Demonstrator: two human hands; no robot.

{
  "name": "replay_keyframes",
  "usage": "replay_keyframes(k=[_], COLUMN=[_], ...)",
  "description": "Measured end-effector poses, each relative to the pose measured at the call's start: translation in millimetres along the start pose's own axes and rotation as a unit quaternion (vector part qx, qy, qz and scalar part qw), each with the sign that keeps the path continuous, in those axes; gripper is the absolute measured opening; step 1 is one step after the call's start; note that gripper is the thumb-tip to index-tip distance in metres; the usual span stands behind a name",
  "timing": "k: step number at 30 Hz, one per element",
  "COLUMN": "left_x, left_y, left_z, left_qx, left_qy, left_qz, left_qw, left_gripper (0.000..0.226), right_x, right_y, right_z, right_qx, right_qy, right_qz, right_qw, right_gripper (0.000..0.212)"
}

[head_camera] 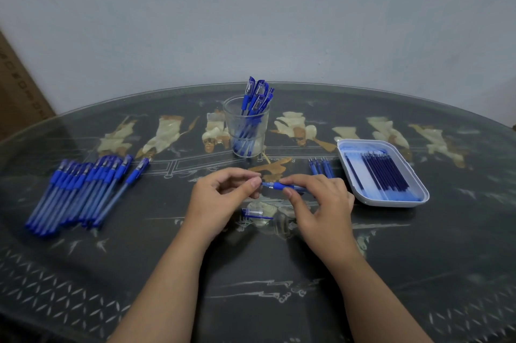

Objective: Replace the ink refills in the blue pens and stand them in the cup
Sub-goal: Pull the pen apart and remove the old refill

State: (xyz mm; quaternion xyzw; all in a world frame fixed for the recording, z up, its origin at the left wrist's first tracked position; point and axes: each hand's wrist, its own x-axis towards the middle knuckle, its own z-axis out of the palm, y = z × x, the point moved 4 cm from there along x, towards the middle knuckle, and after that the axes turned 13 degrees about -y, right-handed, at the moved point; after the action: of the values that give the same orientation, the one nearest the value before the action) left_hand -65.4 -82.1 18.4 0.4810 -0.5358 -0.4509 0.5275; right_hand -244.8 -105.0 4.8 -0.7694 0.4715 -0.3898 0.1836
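A dark, glass-topped round table (418, 259) with pale inlaid figures is standing against a plain grey-blue wall (279, 21); a brown cardboard box (19, 91) is showing at the left edge. Above the table's middle, the right hand (321, 203) is gripping the barrel of an uncapped blue pen (282, 186) while the left hand (220, 200) is pinching its tip end. A blue-and-clear pen cap (255, 213) is lying on the table just below them. Behind, a clear glass cup (237, 125) is holding several capped blue pens (255, 97) upright. A heap of blue pens (81, 192) is lying at the left, and a white plastic tray (391, 204) of dark blue ink refills (385, 172) is sitting at the right, a few thin blue sticks (321, 168) beside it.
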Motion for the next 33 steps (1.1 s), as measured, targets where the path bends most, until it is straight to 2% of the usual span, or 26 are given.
replay_keyframes(k=[2, 4, 8, 13, 21, 25, 30, 33], left_x=[0.5, 0.6, 1.3, 1.3, -0.6, 0.7, 0.2, -1.6], left_y=[-0.8, -2.3, -3.5, -1.5, -0.3, -1.3, -1.4, 1.9], left_z=[-0.1, 0.1, 2.0, 1.5, -1.7, -1.3, -1.7, -6.5], left_qx=[0.014, 0.018, 0.006, 0.046, 0.006, 0.014, 0.037, 0.036], left_qy=[-0.016, -0.021, -0.007, 0.008, -0.014, 0.009, 0.045, 0.069], left_qz=[-0.006, -0.011, -0.022, -0.019, -0.019, -0.024, -0.030, -0.016], left_qw=[1.000, 1.000, 1.000, 0.999, 1.000, 1.000, 0.998, 0.997], left_gripper=[0.017, 0.014, 0.006, 0.012, 0.020, 0.006, 0.012, 0.005], right_x=[-0.2, -0.3, -0.3, -0.5, -0.3, -0.2, -0.4, -0.3], right_y=[-0.1, -0.2, 0.0, 0.2, -0.2, -0.1, -0.2, 0.2], right_z=[-0.1, -0.2, -0.3, -0.5, -0.4, -0.9, -0.7, -1.3], right_qx=[0.001, -0.001, -0.001, 0.002, 0.002, 0.003, 0.005, 0.006], right_qy=[0.000, -0.002, -0.004, -0.006, -0.001, 0.002, 0.003, 0.006], right_qz=[0.001, 0.002, 0.007, 0.008, 0.007, 0.004, 0.008, 0.011], right_qw=[1.000, 1.000, 1.000, 1.000, 1.000, 1.000, 1.000, 1.000], right_gripper=[0.021, 0.020, 0.015, 0.014, 0.018, 0.018, 0.017, 0.018])
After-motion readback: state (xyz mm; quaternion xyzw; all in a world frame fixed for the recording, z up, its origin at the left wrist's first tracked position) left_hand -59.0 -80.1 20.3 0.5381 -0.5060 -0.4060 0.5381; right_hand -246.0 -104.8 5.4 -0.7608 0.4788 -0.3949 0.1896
